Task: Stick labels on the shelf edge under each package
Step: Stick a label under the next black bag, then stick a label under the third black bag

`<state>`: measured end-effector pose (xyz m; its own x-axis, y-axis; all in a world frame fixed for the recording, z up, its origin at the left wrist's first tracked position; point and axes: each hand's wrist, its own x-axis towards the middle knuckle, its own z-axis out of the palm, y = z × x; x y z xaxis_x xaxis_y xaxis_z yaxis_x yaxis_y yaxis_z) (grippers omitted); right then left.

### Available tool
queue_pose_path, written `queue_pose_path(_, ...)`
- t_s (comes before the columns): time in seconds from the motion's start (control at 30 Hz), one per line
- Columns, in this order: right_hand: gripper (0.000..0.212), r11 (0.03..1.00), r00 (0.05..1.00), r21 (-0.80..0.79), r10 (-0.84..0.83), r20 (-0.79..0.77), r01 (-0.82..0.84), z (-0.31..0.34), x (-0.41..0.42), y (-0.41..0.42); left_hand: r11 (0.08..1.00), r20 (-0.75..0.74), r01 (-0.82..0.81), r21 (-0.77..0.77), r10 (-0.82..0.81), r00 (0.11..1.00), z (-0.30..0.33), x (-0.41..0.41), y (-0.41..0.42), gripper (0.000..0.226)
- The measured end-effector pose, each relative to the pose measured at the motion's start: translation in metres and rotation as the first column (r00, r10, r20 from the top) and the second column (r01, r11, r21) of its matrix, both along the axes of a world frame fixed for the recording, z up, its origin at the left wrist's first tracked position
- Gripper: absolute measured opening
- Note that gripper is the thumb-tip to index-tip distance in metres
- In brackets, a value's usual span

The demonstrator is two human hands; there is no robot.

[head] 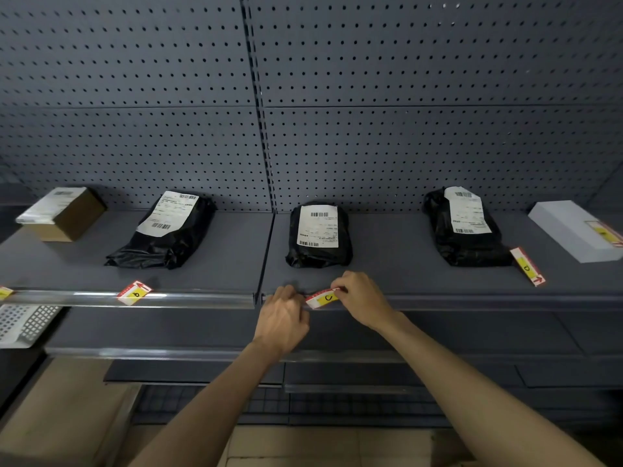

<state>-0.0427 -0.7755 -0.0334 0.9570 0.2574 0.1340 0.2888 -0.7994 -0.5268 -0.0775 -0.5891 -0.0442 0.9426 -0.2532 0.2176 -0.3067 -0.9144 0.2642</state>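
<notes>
A red, white and yellow label (324, 297) marked with a letter lies against the shelf edge (472, 299), below the middle black package (318, 235). My left hand (283, 318) pinches its left end and my right hand (359, 298) holds its right end. Another label (134, 292) sits on the edge under the left black package (165, 229). A third label (527, 266) lies loose on the shelf beside the right black package (467, 227). A fourth label (5, 292) shows at the far left edge.
A brown cardboard box (64, 214) stands at the far left of the shelf, a white box (576, 230) with a label on it at the far right. Perforated back panels rise behind. Lower shelves and a white perforated panel (23, 325) lie below.
</notes>
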Motion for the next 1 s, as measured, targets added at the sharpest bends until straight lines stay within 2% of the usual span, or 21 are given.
queue_pose_path(0.2, 0.012, 1.0, 0.999, -0.021, 0.014, 0.043, -0.013, 0.002, 0.002, 0.006, 1.0, 0.041, -0.007, -0.002, 0.007, 0.999, 0.004, -0.002, -0.001, 0.021)
queue_pose_path(0.33, 0.037, 0.997, 1.0, 0.08, -0.015, 0.007, 0.015, 0.007, -0.005, -0.002, 1.0, 0.057, 0.024, 0.001, -0.024, 0.998, 0.01, -0.004, 0.001, 0.017)
queue_pose_path(0.37, 0.037, 0.995, 0.999, 0.091, -0.038, 0.01, 0.037, 0.009, -0.008, -0.008, 0.999, 0.066, 0.044, 0.012, -0.044, 0.997, 0.011, -0.005, 0.001, 0.016)
queue_pose_path(0.43, 0.025, 0.993, 0.995, 0.063, -0.099, 0.014, 0.098, 0.011, -0.014, -0.027, 0.994, 0.073, 0.096, 0.047, -0.099, 0.992, 0.014, -0.005, -0.003, 0.012)
queue_pose_path(0.57, 0.021, 0.963, 0.967, -0.087, -0.254, 0.017, 0.254, 0.02, -0.029, -0.083, 0.974, 0.092, 0.221, 0.04, -0.224, 0.97, 0.022, -0.004, -0.034, 0.011)
queue_pose_path(0.7, 0.022, 0.884, 0.9, -0.177, -0.436, 0.026, 0.433, 0.032, -0.042, -0.156, 0.953, 0.101, 0.303, 0.01, -0.303, 0.948, 0.03, -0.006, -0.084, 0.01)
queue_pose_path(0.87, 0.023, 0.769, 0.778, -0.146, -0.628, 0.009, 0.622, 0.038, -0.043, -0.261, 0.942, 0.108, 0.334, 0.033, -0.336, 0.936, 0.033, -0.003, -0.151, 0.014)
queue_pose_path(1.0, 0.024, 0.742, 0.743, -0.107, -0.668, -0.04, 0.661, 0.034, -0.033, -0.328, 0.954, 0.093, 0.298, 0.028, -0.299, 0.95, 0.027, -0.001, -0.205, 0.014)
